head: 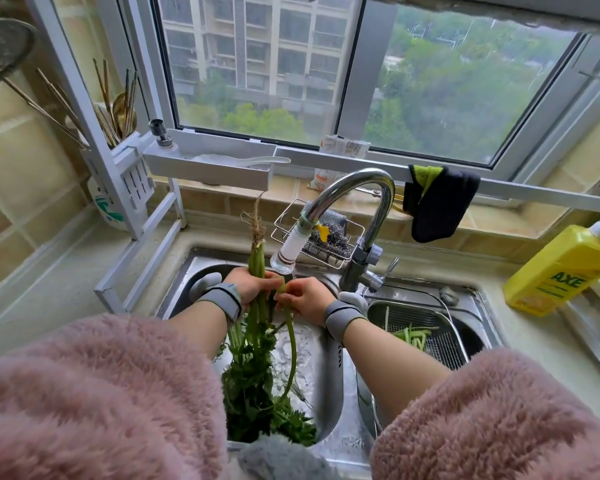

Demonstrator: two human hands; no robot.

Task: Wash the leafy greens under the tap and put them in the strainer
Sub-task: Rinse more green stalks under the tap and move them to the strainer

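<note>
Our left hand (248, 284) closes its grip around a bunch of leafy greens (257, 344), fingers curled round the stalks just below the root end. The roots point up toward the window and the leaves hang down into the left basin of the sink (321, 403). Our right hand (303, 299) pinches 1 single stalk (291, 341) at its top, right beside the bunch, and that stalk curves down and away from the others. Both hands sit just under the white nozzle of the tap (352, 202).

We judge that this step is peeling 1 stalk off the bunch to rinse it. To do it well, we would keep the left grip firm near the roots, draw the stalk off cleanly at its base, and turn it under the nozzle so water reaches the whole length. Whether water is running we cannot tell for certain, though the basin floor looks wet and rippled.

The strainer (445, 336) sits in the right basin, just beside our right wrist, so the transfer is short.

By count: 2 hands, each wearing 1 grey wristband, 1 bunch, 1 separated stalk, 1 tap, 1 strainer, 2 basins. Several green stalks (411, 336) already lie in the strainer, too overlapped to count exactly. 1 yellow detergent bottle (558, 271) lies on the desk at right.
</note>
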